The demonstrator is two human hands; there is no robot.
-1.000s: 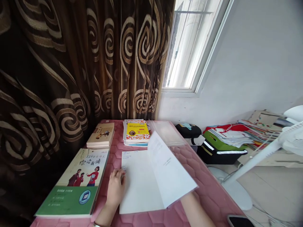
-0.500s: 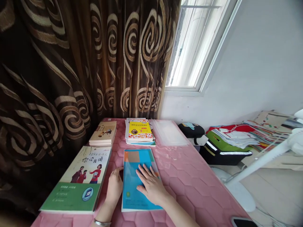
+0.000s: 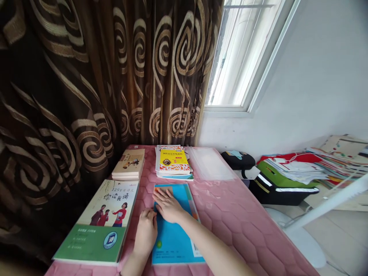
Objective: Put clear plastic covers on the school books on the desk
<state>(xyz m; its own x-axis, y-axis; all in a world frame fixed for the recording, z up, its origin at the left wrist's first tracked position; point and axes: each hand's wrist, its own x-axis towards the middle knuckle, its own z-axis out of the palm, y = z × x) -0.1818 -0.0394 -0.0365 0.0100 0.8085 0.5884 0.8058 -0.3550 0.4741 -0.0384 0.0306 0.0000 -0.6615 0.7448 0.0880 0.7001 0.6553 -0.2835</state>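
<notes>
1. The blue book (image 3: 172,239) lies at six o'clock in view, bare tabletop (image 3: 238,226) open at its three o'clock.
2. Right hand (image 3: 167,206), fingers spread, rests on its cover, further toward eleven o'clock than before.
3. Left hand (image 3: 146,228) curls at its nine-o'clock edge; cannot tell whether it pinches.

At eight o'clock from the middle of the view, the green book (image 3: 96,226) reads 129首古诗文 in small characters, with 你读我诵 larger below, both toward the cover's one o'clock. Its round blue badge (image 3: 110,240), between four and five o'clock on that cover, bears one blurred character; the pale lines at eight o'clock are too faint to read. Just below the view's middle, toward half past six, the yellow book (image 3: 174,162) is titled 钢铁是怎样炼成的. Print at six o'clock on the blue book (image 3: 172,241) is too small to read.
</notes>
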